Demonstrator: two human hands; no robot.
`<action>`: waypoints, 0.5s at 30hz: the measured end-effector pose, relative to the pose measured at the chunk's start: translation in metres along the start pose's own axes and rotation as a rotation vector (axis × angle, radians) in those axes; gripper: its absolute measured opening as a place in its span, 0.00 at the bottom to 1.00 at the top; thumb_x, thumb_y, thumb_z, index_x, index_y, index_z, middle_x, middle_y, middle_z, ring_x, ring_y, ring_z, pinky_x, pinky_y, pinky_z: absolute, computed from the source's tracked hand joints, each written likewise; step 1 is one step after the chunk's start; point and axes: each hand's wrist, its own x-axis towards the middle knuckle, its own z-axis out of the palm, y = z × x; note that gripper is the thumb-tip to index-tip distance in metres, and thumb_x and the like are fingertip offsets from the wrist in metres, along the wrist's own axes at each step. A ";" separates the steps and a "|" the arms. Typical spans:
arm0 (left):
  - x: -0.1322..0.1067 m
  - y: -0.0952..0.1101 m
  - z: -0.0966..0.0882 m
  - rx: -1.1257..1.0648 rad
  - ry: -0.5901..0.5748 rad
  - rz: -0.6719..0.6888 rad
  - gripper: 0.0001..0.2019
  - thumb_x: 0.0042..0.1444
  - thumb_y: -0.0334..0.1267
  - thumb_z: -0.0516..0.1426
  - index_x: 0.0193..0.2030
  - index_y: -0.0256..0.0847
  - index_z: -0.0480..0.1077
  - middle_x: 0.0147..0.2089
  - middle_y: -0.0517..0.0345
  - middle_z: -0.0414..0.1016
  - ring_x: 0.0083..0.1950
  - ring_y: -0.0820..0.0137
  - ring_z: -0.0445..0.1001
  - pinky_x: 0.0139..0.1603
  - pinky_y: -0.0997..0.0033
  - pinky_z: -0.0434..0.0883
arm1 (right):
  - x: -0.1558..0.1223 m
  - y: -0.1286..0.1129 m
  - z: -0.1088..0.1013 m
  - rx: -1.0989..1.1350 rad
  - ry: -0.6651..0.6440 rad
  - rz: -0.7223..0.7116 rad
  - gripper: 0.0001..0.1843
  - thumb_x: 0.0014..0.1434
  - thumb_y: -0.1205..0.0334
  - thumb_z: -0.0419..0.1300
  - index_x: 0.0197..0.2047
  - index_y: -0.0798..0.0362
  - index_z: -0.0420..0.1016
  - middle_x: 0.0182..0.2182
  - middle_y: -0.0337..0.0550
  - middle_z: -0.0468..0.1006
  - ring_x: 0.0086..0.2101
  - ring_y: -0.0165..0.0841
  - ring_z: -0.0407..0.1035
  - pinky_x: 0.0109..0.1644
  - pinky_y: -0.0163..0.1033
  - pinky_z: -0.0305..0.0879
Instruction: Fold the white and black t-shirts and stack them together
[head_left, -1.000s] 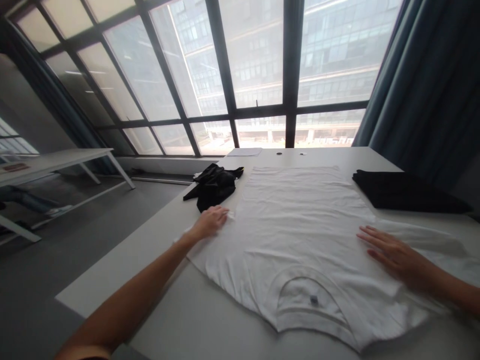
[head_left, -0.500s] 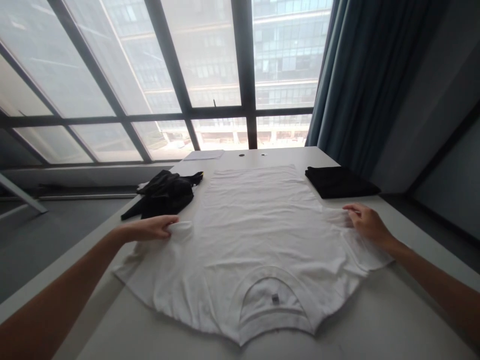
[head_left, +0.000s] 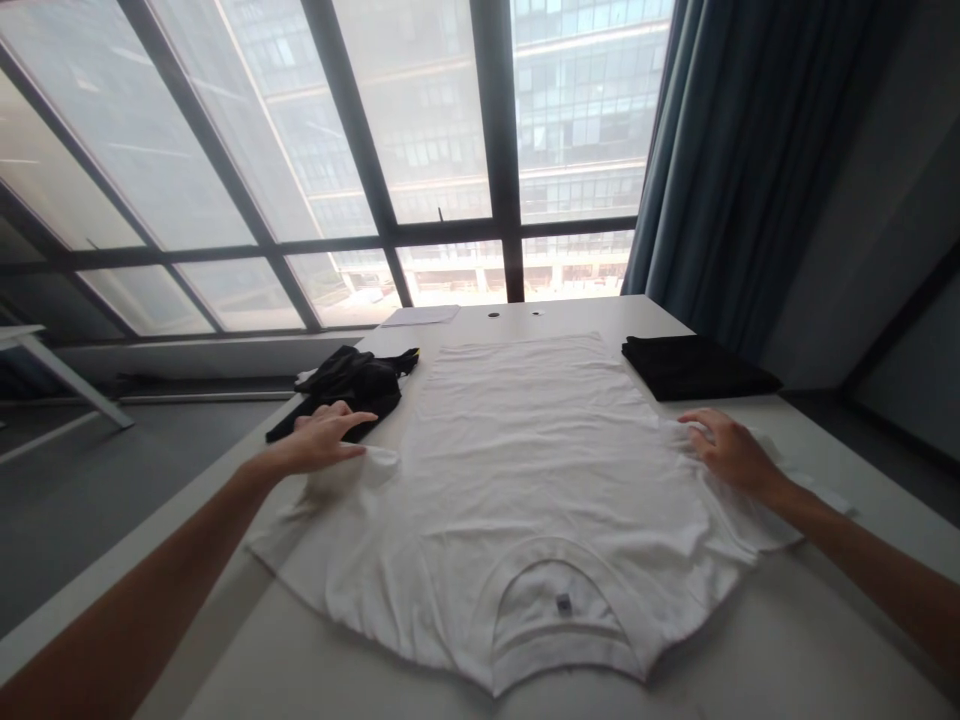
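Note:
A white T-shirt lies spread out with its neckline towards me and its hem at the far side. A small grey label shows inside the collar. My left hand is open over the left sleeve, thumb and fingers apart. At the opposite side, my right hand rests at the right sleeve, with its thumb and index finger parted and nothing pinched between them. Part of that sleeve is hidden under the hand and wrist.
The white table carries a crumpled black garment at left, a folded black cloth at right and white paper at the far left corner. Behind stand large windows and a blue curtain.
My left hand has let go of the left sleeve edge and its fingers have spread. My right fingers have loosened from the right sleeve. The whole view has shifted slightly.

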 end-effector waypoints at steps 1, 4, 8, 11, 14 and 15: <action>0.004 0.006 0.006 0.023 0.051 0.014 0.31 0.49 0.54 0.58 0.60 0.50 0.74 0.52 0.50 0.76 0.55 0.52 0.73 0.57 0.57 0.68 | 0.003 -0.004 0.004 -0.004 -0.012 -0.027 0.15 0.58 0.61 0.52 0.43 0.48 0.78 0.45 0.51 0.80 0.48 0.49 0.75 0.57 0.54 0.69; 0.014 0.039 0.027 -0.083 0.126 0.184 0.30 0.61 0.52 0.49 0.66 0.42 0.68 0.61 0.46 0.71 0.61 0.54 0.69 0.63 0.55 0.65 | 0.015 -0.020 0.023 -0.016 -0.066 -0.100 0.17 0.60 0.63 0.50 0.46 0.51 0.78 0.47 0.52 0.80 0.51 0.45 0.73 0.60 0.51 0.66; 0.029 0.100 0.062 -0.255 0.112 0.325 0.32 0.68 0.54 0.43 0.71 0.37 0.60 0.70 0.45 0.65 0.70 0.59 0.63 0.71 0.60 0.57 | 0.037 -0.048 0.061 -0.050 -0.178 -0.162 0.21 0.64 0.63 0.49 0.52 0.56 0.78 0.54 0.56 0.77 0.57 0.44 0.69 0.66 0.49 0.60; 0.040 0.129 0.084 -0.234 -0.002 0.292 0.33 0.70 0.55 0.40 0.75 0.38 0.53 0.76 0.45 0.53 0.76 0.56 0.51 0.73 0.50 0.51 | 0.044 -0.067 0.087 -0.116 -0.275 -0.155 0.26 0.66 0.59 0.49 0.63 0.60 0.71 0.65 0.60 0.67 0.65 0.46 0.59 0.70 0.52 0.54; 0.042 0.135 0.095 -0.189 -0.087 0.270 0.33 0.71 0.57 0.39 0.76 0.45 0.51 0.78 0.48 0.43 0.78 0.54 0.42 0.73 0.41 0.46 | 0.037 -0.077 0.102 -0.196 -0.413 -0.137 0.31 0.69 0.53 0.48 0.71 0.58 0.61 0.72 0.58 0.54 0.70 0.48 0.47 0.71 0.57 0.47; 0.040 0.133 0.096 -0.178 -0.099 0.272 0.32 0.71 0.57 0.38 0.76 0.46 0.50 0.79 0.48 0.41 0.78 0.54 0.41 0.73 0.41 0.45 | 0.032 -0.077 0.104 -0.218 -0.454 -0.133 0.32 0.70 0.51 0.47 0.72 0.57 0.58 0.73 0.58 0.52 0.71 0.48 0.45 0.71 0.58 0.45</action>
